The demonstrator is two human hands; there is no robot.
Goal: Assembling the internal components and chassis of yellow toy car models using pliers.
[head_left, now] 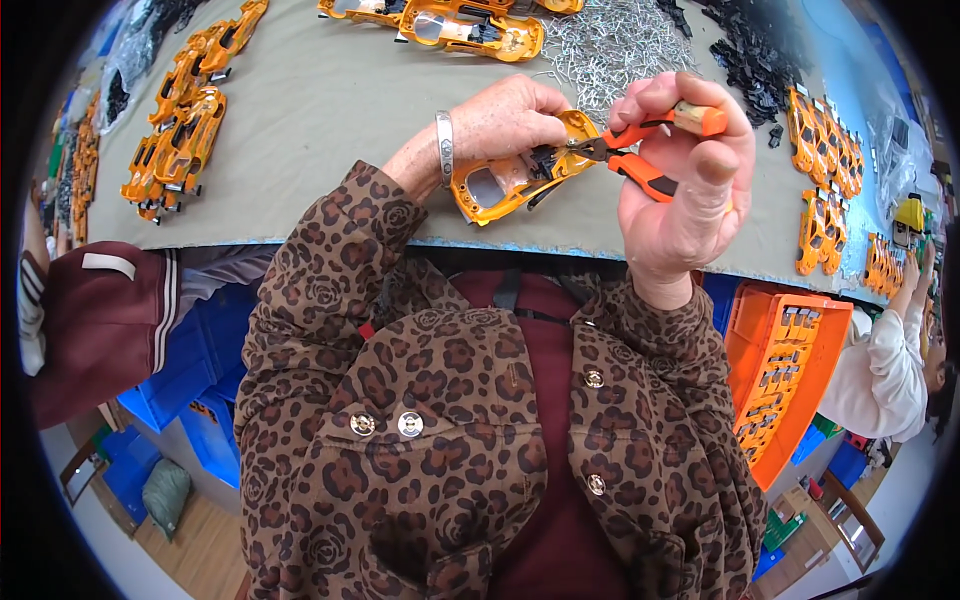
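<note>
My left hand (510,125) holds an orange toy car body (485,190) with its hollow underside up, just over the table's front edge. Black parts sit inside the shell. My right hand (690,180) is closed around pliers with orange and black handles (650,178). Their dark jaws (592,149) reach into the right end of the car body, next to my left fingertips. What the jaw tips grip is too small to make out.
Beyond my hands lies a heap of small silvery metal pieces (610,50), with black parts (760,80) to its right. More orange car bodies (190,140) stand left, at the back and right. An orange crate (790,370) is at lower right. Other people sit on both sides.
</note>
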